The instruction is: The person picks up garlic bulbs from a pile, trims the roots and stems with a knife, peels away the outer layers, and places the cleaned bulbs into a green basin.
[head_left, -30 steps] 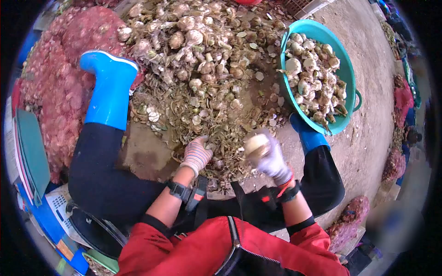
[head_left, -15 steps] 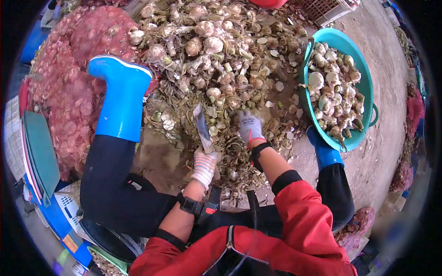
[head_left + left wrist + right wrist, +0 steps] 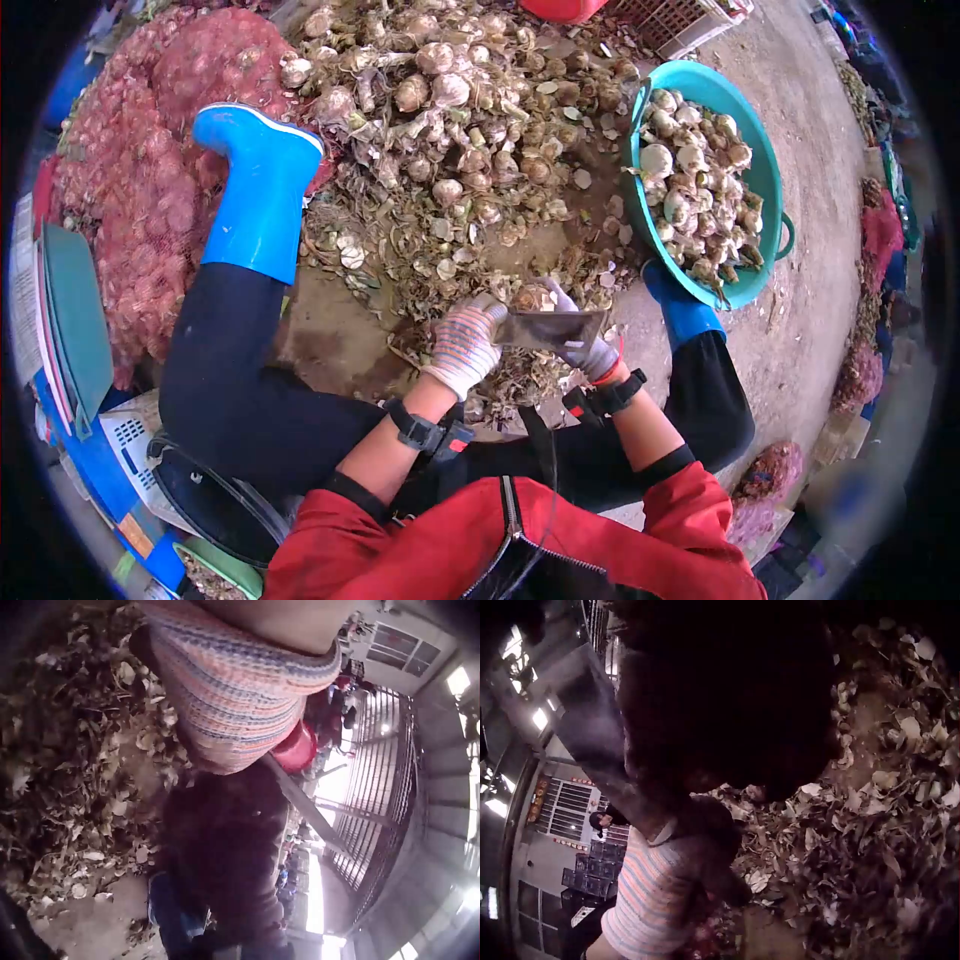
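Note:
In the head view my left hand [image 3: 465,348], in a striped knit glove, grips a wide-bladed knife [image 3: 545,329]. Its flat blade points right and covers part of my right hand [image 3: 598,356]. That gloved right hand holds a brownish garlic bulb [image 3: 530,297] just beyond the blade. The left wrist view shows the blade [image 3: 307,806] jutting out past the striped glove [image 3: 232,690]. In the right wrist view, the blade [image 3: 600,731] rises from the left glove [image 3: 649,900], while the right hand is a dark shape hiding the bulb.
A heap of untrimmed garlic [image 3: 440,100] and dry peelings lies ahead. At the right, a turquoise tub [image 3: 768,190] holds trimmed bulbs. Red mesh sacks [image 3: 130,240] are piled at the left, by a blue boot [image 3: 255,200]. A plastic crate [image 3: 675,28] stands at the back.
My right hand reached forward into the heap, then came back with a garlic bulb. The knife has swung from pointing forward to lying across in front of the right hand.

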Action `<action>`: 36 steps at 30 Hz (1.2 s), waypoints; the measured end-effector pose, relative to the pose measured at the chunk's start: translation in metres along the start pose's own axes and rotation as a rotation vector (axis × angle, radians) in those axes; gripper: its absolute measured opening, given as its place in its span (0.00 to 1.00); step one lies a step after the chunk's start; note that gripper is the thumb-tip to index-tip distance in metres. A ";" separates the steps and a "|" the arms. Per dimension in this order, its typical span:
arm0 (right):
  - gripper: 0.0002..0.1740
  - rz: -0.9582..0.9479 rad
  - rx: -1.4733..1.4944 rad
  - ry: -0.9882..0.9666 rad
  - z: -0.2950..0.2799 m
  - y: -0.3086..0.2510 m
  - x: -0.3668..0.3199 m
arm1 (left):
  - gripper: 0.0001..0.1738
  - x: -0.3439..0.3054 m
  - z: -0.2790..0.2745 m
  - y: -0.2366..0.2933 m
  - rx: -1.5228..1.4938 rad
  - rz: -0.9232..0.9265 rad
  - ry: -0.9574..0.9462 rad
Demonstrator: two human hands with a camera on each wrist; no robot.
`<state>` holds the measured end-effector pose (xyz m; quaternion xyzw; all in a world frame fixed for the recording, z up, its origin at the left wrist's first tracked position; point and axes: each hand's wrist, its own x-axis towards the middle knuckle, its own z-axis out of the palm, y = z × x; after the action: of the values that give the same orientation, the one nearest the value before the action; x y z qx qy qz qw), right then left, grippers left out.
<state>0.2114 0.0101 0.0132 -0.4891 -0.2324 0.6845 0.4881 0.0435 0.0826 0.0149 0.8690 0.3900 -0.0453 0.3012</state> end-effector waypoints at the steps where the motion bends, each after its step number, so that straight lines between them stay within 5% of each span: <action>1: 0.43 -0.048 0.024 0.030 0.002 -0.001 -0.003 | 0.27 -0.002 0.000 0.001 0.002 0.007 0.006; 5: 0.43 -0.217 -0.329 0.036 0.009 -0.007 -0.018 | 0.32 -0.016 0.015 -0.002 -0.136 0.145 0.093; 6: 0.42 -0.219 -0.262 0.011 0.008 -0.003 -0.019 | 0.24 -0.015 0.021 -0.005 -0.115 0.071 0.092; 8: 0.44 -0.026 -0.180 0.053 0.004 0.000 -0.025 | 0.18 -0.020 0.035 -0.010 -0.093 -0.018 0.094; 11: 0.47 0.073 -0.344 0.165 -0.008 0.019 -0.031 | 0.20 -0.014 0.033 -0.007 -0.036 -0.015 0.014; 12: 0.49 0.058 -0.343 0.246 -0.001 0.022 -0.034 | 0.34 -0.013 0.031 -0.007 -0.079 -0.016 -0.033; 15: 0.50 -0.018 -0.403 0.234 0.005 0.018 -0.027 | 0.33 -0.010 0.025 -0.006 -0.125 -0.131 -0.196; 17: 0.43 -0.098 -0.464 0.298 0.013 0.012 -0.026 | 0.28 -0.011 0.024 -0.004 -0.130 -0.122 -0.125; 19: 0.37 0.030 -0.631 0.366 0.021 0.000 -0.029 | 0.24 -0.011 0.027 -0.005 -0.140 -0.110 -0.063; 21: 0.34 -0.134 -0.600 0.389 0.027 0.007 -0.025 | 0.20 -0.006 0.030 -0.015 -0.278 -0.222 -0.162; 22: 0.34 -0.286 -0.710 0.393 0.030 0.001 -0.026 | 0.16 -0.004 0.021 -0.033 -0.277 -0.458 -0.273; 23: 0.35 -0.429 -0.826 0.402 0.029 -0.007 -0.035 | 0.14 -0.002 0.059 -0.072 -0.288 -0.529 -0.292; 25: 0.36 -0.303 -0.719 0.406 0.026 -0.013 -0.032 | 0.12 0.001 0.055 -0.056 -0.798 -0.582 -0.238; 27: 0.47 -0.309 -1.402 0.199 0.020 -0.018 -0.025 | 0.11 -0.007 0.026 -0.029 -1.186 -0.312 -0.153; 28: 0.53 -0.211 -1.189 0.230 0.020 -0.010 -0.026 | 0.11 -0.010 0.012 -0.015 -1.225 -0.254 -0.078; 29: 0.46 -0.324 -1.038 0.306 0.015 0.002 -0.025 | 0.11 -0.008 0.007 -0.004 -1.183 -0.255 -0.017; 31: 0.38 0.097 0.149 0.350 0.024 0.007 -0.025 | 0.15 -0.005 0.020 0.002 -1.367 -0.309 -0.139; 32: 0.27 0.323 0.247 0.330 0.019 0.002 -0.024 | 0.18 -0.006 0.027 0.003 -1.113 -0.259 -0.130; 33: 0.27 0.324 0.252 0.333 0.013 0.005 -0.024 | 0.18 -0.007 0.028 0.003 -1.111 -0.261 -0.135; 35: 0.20 0.156 -0.141 0.288 0.002 0.014 -0.022 | 0.22 -0.006 0.029 0.000 -0.668 -0.031 0.159; 36: 0.18 0.092 -0.084 0.262 0.006 0.001 -0.023 | 0.25 -0.008 0.027 0.000 -0.482 -0.084 0.142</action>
<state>0.2064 -0.0098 0.0251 -0.6045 -0.1725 0.6259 0.4616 0.0421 0.0622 -0.0050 0.7560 0.4456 0.0978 0.4694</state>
